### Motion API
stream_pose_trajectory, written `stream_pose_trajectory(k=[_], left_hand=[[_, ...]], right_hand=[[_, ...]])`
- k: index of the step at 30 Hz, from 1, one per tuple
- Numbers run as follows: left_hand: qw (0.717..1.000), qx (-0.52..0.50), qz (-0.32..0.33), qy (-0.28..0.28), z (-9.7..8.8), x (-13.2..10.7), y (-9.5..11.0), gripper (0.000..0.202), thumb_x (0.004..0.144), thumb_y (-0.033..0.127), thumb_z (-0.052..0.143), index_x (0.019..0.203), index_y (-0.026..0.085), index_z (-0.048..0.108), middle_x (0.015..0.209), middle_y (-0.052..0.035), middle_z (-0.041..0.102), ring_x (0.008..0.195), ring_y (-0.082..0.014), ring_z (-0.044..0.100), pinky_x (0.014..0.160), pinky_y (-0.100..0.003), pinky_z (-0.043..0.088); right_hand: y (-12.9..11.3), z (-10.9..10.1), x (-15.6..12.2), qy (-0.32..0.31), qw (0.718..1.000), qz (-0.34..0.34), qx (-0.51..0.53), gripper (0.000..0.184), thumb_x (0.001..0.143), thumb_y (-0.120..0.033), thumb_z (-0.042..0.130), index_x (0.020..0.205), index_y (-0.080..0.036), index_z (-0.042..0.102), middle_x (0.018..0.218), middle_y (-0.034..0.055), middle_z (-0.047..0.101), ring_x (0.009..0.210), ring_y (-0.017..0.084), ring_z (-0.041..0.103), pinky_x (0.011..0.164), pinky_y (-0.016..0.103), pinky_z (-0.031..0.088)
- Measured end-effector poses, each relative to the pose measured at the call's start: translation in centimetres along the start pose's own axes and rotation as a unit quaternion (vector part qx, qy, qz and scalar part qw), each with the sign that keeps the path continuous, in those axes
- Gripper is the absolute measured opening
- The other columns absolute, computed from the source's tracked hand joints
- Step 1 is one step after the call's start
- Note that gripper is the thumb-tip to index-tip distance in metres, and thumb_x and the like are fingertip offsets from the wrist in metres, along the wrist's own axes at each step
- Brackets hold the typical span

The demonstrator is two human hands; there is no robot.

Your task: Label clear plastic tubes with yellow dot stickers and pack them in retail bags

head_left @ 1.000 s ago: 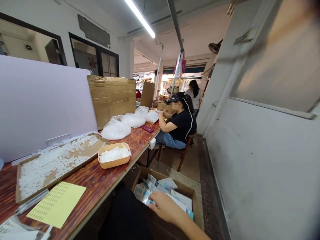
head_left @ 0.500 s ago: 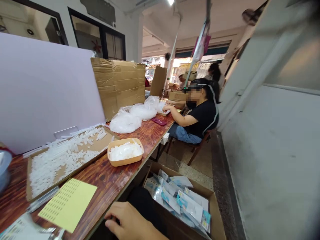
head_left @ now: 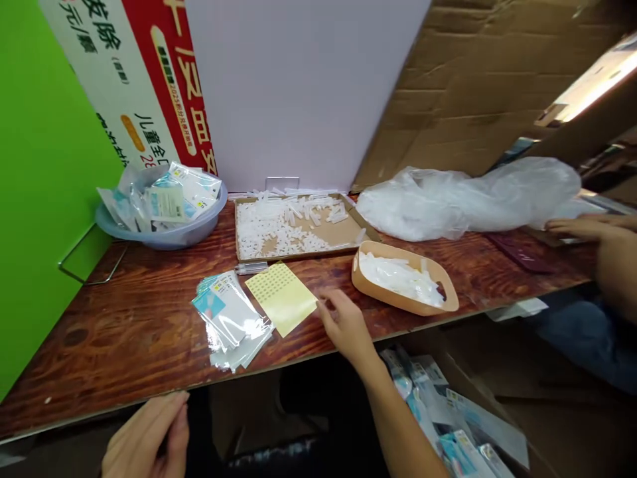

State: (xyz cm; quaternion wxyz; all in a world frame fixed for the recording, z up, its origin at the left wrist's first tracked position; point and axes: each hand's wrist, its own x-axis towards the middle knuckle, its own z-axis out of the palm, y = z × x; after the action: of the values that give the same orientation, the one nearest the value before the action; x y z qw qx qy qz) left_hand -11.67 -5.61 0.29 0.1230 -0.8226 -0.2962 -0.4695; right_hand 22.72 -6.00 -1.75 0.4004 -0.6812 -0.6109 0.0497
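At the bottom left, my left hand (head_left: 146,435) is below the table's front edge. Its fingers press together, and anything in them is hidden. My right hand (head_left: 346,328) reaches over the table with thumb and forefinger apart at the right corner of a yellow sticker sheet (head_left: 283,302). Whether the fingertips touch that corner I cannot tell. The sheet lies flat, with rows of small dark-marked labels at its upper left. Just left of it, a loose stack of clear-fronted printed packets (head_left: 231,318) lies on the wood. A clear tube-like piece (head_left: 251,268) rests above the sheet.
A cardboard tray (head_left: 308,251) holds many small white plastic pieces. Beside it stand an orange-tan tub (head_left: 393,302) and white plastic bags (head_left: 423,206). A blue basin (head_left: 184,236) of packets is left. Below right is a box of packets (head_left: 468,431). A co-worker's hand (head_left: 577,229) shows right.
My view has swung left and down to the table in front of me. My right hand has come from beside the table edge to the sticker sheet. My left hand has come into view.
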Motion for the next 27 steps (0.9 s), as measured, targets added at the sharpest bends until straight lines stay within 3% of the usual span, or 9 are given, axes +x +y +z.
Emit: stream_pose_trajectory(k=[4,7,9,11,13,19,24,27], left_hand=[[0.997,-0.077,0.022,-0.003,2.7,4.8,0.2,0.021,0.079,0.001,0.06,0.097,0.011,0.063,0.083,-0.0059,0.07,0.076,-0.0152,0.068,0.075,-0.026,0.055],[0.991,-0.134,0.004,-0.008,4.8,7.7,1.2,0.021,0.081,0.002,0.056,0.101,0.009,0.061,0.083,-0.0077,0.069,0.077,-0.0151,0.066,0.073,-0.025,0.054],[0.984,-0.176,0.002,-0.034,6.2,8.4,1.9,0.022,0.082,0.003,0.052,0.102,0.008,0.059,0.082,-0.0082,0.068,0.075,-0.0158,0.065,0.07,-0.026,0.054],[0.976,-0.211,0.006,-0.058,7.5,8.1,2.5,0.024,0.083,0.005,0.048,0.104,0.009,0.057,0.081,-0.0088,0.068,0.073,-0.0171,0.064,0.067,-0.029,0.054],[0.971,-0.227,0.01,-0.08,8.7,7.1,2.9,0.025,0.083,0.006,0.045,0.106,0.009,0.057,0.079,-0.0091,0.067,0.07,-0.0177,0.063,0.063,-0.03,0.054],[0.965,-0.209,0.042,-0.153,10.9,4.4,3.0,0.028,0.084,0.008,0.04,0.107,0.008,0.057,0.072,-0.0087,0.063,0.065,-0.0174,0.062,0.058,-0.03,0.055],[0.964,-0.208,0.044,-0.161,11.2,4.4,2.8,0.025,0.083,0.007,0.043,0.104,0.005,0.057,0.073,-0.0094,0.063,0.063,-0.0188,0.059,0.056,-0.032,0.053],[0.971,-0.2,-0.004,-0.13,11.2,4.6,2.3,0.025,0.084,0.006,0.044,0.106,0.009,0.056,0.08,-0.0094,0.066,0.069,-0.0188,0.062,0.061,-0.031,0.054]], right_hand=[[-0.8,0.6,5.6,-0.022,0.998,-0.024,-0.052,0.017,0.091,-0.025,0.049,0.091,-0.014,0.062,0.089,0.0086,0.063,0.077,0.018,0.059,0.07,0.03,0.047],[-3.3,3.7,8.7,-0.139,0.982,-0.071,-0.111,0.019,0.092,-0.026,0.048,0.095,-0.015,0.063,0.096,0.0082,0.064,0.077,0.015,0.06,0.07,0.027,0.047],[-4.9,6.4,9.8,-0.216,0.947,-0.121,-0.204,0.022,0.093,-0.025,0.046,0.105,-0.016,0.061,0.106,0.0094,0.062,0.082,0.016,0.062,0.07,0.027,0.047],[-5.7,8.9,10.4,-0.244,0.917,-0.151,-0.277,0.024,0.092,-0.017,0.042,0.109,-0.014,0.058,0.11,0.0117,0.06,0.087,0.019,0.062,0.069,0.028,0.047],[-5.6,10.6,10.8,-0.252,0.906,-0.156,-0.304,0.026,0.088,-0.01,0.04,0.109,-0.011,0.056,0.107,0.0145,0.059,0.087,0.021,0.063,0.067,0.029,0.046],[-4.6,11.6,11.5,-0.269,0.887,-0.149,-0.344,0.028,0.088,-0.008,0.036,0.109,-0.011,0.054,0.11,0.0185,0.055,0.083,0.024,0.064,0.064,0.031,0.047],[-4.9,11.4,11.4,-0.283,0.911,-0.131,-0.269,0.026,0.087,-0.005,0.036,0.099,-0.01,0.058,0.103,0.0172,0.059,0.081,0.024,0.063,0.064,0.033,0.044],[-4.3,9.9,11.7,-0.26,0.938,-0.092,-0.208,0.02,0.091,-0.017,0.039,0.096,-0.011,0.057,0.093,0.0127,0.062,0.068,0.019,0.06,0.06,0.029,0.043]])
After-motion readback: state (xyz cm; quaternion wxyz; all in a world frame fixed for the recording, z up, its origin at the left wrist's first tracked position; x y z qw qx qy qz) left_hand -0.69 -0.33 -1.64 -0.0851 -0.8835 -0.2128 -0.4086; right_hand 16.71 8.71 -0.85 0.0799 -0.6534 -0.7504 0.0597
